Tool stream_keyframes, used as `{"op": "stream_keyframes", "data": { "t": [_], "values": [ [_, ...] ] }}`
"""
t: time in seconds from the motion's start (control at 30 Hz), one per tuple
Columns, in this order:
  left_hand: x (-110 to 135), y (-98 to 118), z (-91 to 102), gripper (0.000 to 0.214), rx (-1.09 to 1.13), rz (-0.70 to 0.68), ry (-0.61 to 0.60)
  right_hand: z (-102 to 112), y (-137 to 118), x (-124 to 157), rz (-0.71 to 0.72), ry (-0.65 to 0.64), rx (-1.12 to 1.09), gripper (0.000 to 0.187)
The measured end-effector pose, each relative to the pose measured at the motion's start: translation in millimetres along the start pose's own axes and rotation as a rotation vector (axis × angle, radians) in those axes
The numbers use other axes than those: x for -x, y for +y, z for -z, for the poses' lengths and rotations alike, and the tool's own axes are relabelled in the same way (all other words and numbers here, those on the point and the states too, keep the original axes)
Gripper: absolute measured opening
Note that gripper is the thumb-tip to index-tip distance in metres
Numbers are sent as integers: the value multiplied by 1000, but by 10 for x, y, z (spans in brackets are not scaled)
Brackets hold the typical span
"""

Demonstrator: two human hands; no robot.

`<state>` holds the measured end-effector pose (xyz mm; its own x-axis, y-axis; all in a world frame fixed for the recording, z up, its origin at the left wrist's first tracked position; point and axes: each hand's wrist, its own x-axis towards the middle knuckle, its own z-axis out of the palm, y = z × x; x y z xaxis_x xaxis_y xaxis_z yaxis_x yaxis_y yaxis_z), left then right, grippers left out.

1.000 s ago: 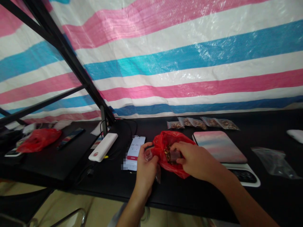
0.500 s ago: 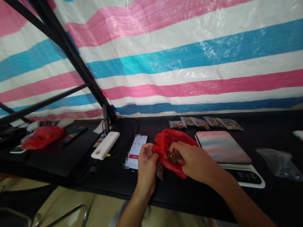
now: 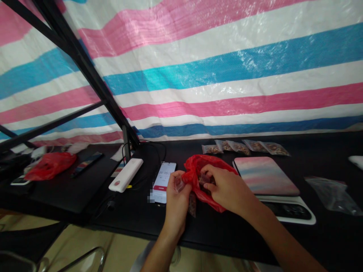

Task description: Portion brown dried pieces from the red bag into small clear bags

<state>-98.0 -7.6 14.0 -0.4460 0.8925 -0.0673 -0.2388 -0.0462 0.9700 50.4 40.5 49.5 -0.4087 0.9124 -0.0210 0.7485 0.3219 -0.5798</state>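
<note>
My left hand (image 3: pixel 177 196) is closed on a small clear plastic bag (image 3: pixel 192 206) with brown bits in it, which hangs below the fingers. The gathered edge of a red plastic bag (image 3: pixel 221 162) also lies against those fingers. Just inside the red bag's open mouth is my right hand (image 3: pixel 224 185), fingers curled among brown pieces (image 3: pixel 202 179). What the right fingers grip is partly hidden by the hand and the bag. A phone (image 3: pixel 164 183) showing a timer lies left of my left hand.
Several filled clear bags (image 3: pixel 239 147) lie in a row behind the red bag. To the right are a white scale (image 3: pixel 309 218) with a pink-blue top and a clear bag (image 3: pixel 330 194). A white power bank (image 3: pixel 126 174) and cables lie left. Another red bag (image 3: pixel 53 164) sits further left.
The right hand has shifted slightly left and its fingers have turned down into the red bag; the brown piece-filled item seen at them is now mostly hidden. The left hand stays nearly still.
</note>
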Motion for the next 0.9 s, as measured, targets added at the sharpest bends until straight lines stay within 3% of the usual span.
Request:
{"op": "stream_keyframes", "data": {
  "t": [0.27, 0.5, 0.63, 0.9],
  "values": [
    [-34, -16, 49, 40, -24, 10, -49, -23, -80, -6, 13, 7, -31, 38],
    [-27, -3, 67, 35, -113, -128, -59, -33, 17, -40, 49, 10, -160, 37],
    [-11, 16, 57, 43, -109, -72, -92, -34, 23, -47, 71, 15, -139, 36],
    [-28, 54, 55, 41, -7, 8, 12, -8, 121, -73, 72, 21, -265, 39]
  ]
}}
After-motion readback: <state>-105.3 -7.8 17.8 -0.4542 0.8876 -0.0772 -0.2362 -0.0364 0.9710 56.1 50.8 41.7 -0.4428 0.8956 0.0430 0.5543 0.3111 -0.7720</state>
